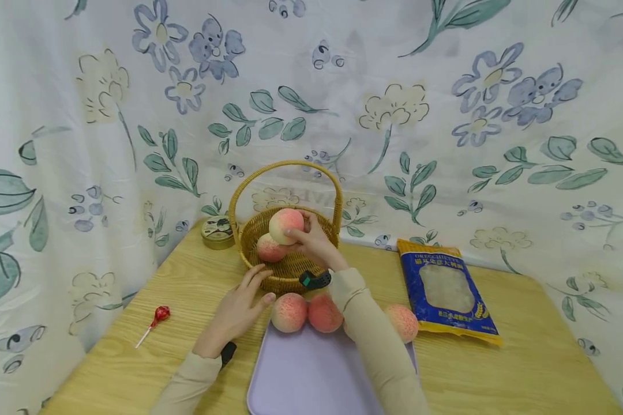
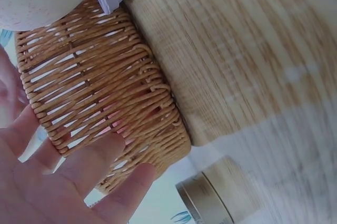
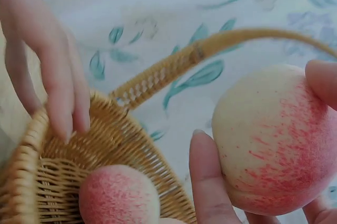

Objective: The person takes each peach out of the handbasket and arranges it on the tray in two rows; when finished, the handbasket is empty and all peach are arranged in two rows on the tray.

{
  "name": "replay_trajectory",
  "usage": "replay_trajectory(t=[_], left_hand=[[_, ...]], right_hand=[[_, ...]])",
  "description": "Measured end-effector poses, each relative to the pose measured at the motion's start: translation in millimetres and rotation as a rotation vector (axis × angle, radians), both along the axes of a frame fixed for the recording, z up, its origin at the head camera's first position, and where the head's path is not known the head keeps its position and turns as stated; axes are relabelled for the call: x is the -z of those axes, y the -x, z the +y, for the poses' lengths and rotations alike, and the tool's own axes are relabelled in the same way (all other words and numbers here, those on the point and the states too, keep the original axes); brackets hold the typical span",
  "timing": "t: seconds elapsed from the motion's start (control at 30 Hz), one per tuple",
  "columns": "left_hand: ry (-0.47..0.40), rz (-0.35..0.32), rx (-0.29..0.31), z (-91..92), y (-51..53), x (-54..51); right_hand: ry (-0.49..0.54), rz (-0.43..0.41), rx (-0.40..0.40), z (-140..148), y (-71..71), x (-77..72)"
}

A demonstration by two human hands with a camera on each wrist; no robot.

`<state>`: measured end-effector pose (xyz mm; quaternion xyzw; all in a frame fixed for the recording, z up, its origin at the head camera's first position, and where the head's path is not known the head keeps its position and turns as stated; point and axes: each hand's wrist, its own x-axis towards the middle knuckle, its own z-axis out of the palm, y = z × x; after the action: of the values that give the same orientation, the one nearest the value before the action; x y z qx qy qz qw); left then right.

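Note:
In the head view my right hand (image 1: pixel 314 239) holds a pink-and-cream peach (image 1: pixel 286 226) above the wicker basket (image 1: pixel 291 283). The right wrist view shows the thumb and fingers around that peach (image 3: pixel 274 139). Another peach (image 1: pixel 271 249) lies inside the basket, and the edge of a further pale one shows beside it in the right wrist view. My left hand (image 1: pixel 239 314) rests at the basket's near left rim, fingers fairly straight. Some of its fingers reach over the rim; others touch the outer wicker wall (image 2: pixel 100 92). More peaches (image 1: pixel 289 313) sit along the tray's far end, one mostly hidden by my right sleeve.
The lilac tray (image 1: pixel 311 369) lies in front of the basket. A blue-and-yellow pasta bag (image 1: pixel 446 291) is to the right. At the left are a red lollipop (image 1: pixel 161 314) and a round tin (image 1: pixel 218 233). The basket's tall handle (image 1: pixel 285 163) arches above; a floral curtain hangs behind.

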<state>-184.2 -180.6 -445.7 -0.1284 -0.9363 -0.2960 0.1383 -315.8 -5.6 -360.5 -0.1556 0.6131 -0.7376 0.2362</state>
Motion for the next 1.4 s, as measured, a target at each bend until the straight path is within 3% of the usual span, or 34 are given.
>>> replay_trajectory(t=[0.1,0.27,0.47,0.7,0.93,1.07,1.23,1.4], left_hand=[[0.004,0.000,0.002,-0.6,0.8,-0.2],[0.002,-0.002,0.008,0.2,0.9,-1.6],[-0.003,-0.013,0.011,0.1,-0.3,-4.0],[0.004,-0.021,0.014,-1.5,-0.8,-6.1],[0.000,-0.019,0.019,-0.3,0.4,-2.6],[0.000,-0.017,0.021,-0.8,0.5,-1.5],[-0.002,-0.010,0.018,-1.3,0.6,-2.5],[-0.003,-0.013,0.020,-1.2,0.5,-2.3]], right_hand=[[0.029,-0.003,-0.027,17.8,-13.5,-1.6],[-0.043,0.058,-0.086,48.2,-44.2,3.4],[-0.169,0.175,-0.166,73.5,-91.5,21.0],[-0.246,0.153,-0.265,77.3,-132.5,52.4],[-0.318,0.180,-0.304,67.2,-152.5,84.6],[-0.346,0.288,-0.281,58.9,-161.1,95.3],[-0.395,0.425,-0.203,54.1,-167.9,94.1],[-0.488,0.473,-0.208,60.7,-166.6,82.1]])
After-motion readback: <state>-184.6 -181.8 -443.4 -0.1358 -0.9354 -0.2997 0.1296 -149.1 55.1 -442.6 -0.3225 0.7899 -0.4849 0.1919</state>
